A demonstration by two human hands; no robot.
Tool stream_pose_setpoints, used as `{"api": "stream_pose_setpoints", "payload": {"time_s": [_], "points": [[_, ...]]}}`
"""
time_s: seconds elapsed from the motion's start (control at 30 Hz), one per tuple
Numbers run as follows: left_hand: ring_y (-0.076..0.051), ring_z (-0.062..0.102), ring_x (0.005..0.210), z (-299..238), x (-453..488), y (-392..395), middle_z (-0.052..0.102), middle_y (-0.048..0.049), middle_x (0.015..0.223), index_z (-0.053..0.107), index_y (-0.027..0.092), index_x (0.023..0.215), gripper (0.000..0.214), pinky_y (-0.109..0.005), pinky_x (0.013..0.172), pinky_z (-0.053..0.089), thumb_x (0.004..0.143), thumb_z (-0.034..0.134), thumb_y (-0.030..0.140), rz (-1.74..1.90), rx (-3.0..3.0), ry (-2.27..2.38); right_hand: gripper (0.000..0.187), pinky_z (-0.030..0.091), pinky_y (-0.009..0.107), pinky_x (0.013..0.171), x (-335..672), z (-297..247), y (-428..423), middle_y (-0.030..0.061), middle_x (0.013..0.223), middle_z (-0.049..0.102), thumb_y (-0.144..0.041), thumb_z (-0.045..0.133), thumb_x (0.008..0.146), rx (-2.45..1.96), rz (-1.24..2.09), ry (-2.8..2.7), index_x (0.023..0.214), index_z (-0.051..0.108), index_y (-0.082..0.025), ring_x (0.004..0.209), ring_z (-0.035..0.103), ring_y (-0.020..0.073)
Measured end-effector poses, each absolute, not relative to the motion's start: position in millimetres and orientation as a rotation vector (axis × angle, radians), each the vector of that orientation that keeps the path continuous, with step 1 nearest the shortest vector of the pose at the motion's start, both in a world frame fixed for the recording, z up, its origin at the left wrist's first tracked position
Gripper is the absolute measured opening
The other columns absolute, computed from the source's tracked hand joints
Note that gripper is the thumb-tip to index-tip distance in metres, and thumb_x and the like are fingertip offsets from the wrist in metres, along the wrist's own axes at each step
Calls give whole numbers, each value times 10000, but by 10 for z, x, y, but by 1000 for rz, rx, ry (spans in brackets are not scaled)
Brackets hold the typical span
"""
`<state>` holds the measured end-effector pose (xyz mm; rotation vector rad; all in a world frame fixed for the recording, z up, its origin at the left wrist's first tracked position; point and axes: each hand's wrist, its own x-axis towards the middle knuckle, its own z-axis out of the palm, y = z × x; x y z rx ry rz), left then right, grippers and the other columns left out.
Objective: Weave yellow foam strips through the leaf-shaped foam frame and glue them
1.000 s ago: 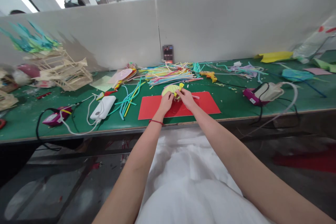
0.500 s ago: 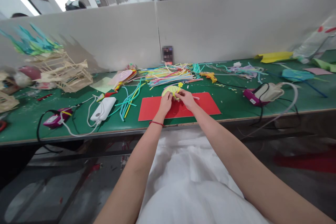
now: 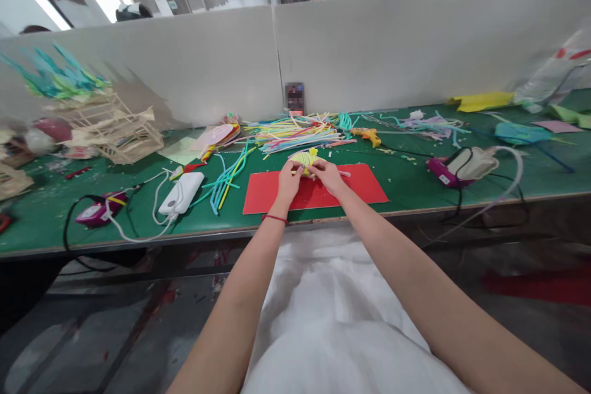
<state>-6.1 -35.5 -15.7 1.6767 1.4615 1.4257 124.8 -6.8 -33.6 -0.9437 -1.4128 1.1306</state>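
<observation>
A small yellow striped craft piece (image 3: 302,157) sits between my two hands, above a red board (image 3: 268,194) on the green table. My left hand (image 3: 290,175) pinches its left side, and my right hand (image 3: 327,173) is closed on its right side. The fingers hide much of the piece's near edge. A yellow knob-like bit sticks up at its top right. Beside my right hand, the end of a pale pink strip (image 3: 344,173) pokes out over the board.
Behind the board lies a heap of coloured strips (image 3: 295,134). An orange glue gun (image 3: 368,135) rests right of it. To the left are loose strips (image 3: 227,175), a white power bank (image 3: 183,191) and a purple device (image 3: 99,210). Another purple device (image 3: 444,171) with cables sits right.
My left hand has shifted slightly up and left along the yellow piece. The piece is tilted flatter than before, and my right hand has barely moved.
</observation>
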Motion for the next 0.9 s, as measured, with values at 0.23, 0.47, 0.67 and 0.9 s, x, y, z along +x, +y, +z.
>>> {"api": "stream_pose_setpoints", "payload": {"time_s": [0.23, 0.47, 0.67, 0.9], "points": [[-112, 545, 762, -176, -64, -330, 586, -17, 792, 519, 154, 741, 36, -213, 661, 421, 768, 496, 145, 1463, 1635, 1453, 314, 453, 253, 540, 1237, -310, -94, -6, 626, 592, -421, 701, 576, -911, 1138, -1465, 704, 578, -162, 575, 557, 128], [-111, 529, 758, -171, -62, -324, 572, -24, 794, 506, 147, 740, 50, -216, 684, 415, 781, 480, 139, 1424, 1633, 1442, 318, 456, 253, 533, 1230, -316, -90, 7, 690, 619, -389, 698, 570, -858, 1208, -1344, 766, 586, -165, 574, 554, 119], [-113, 483, 704, -196, -62, -322, 538, -19, 755, 495, 156, 767, 152, -229, 683, 394, 851, 371, 183, 1374, 1813, 1418, 319, 455, 249, 525, 1229, -302, -95, 23, 754, 629, -405, 671, 604, -892, 1177, -1336, 811, 616, -168, 603, 551, 125], [-113, 479, 670, -190, -42, -342, 546, -14, 743, 510, 161, 754, 119, -222, 631, 382, 827, 419, 185, 1333, 1920, 1473, 330, 464, 257, 527, 1227, -282, -109, 21, 748, 631, -435, 671, 599, -891, 1196, -1333, 798, 621, -177, 619, 551, 135]]}}
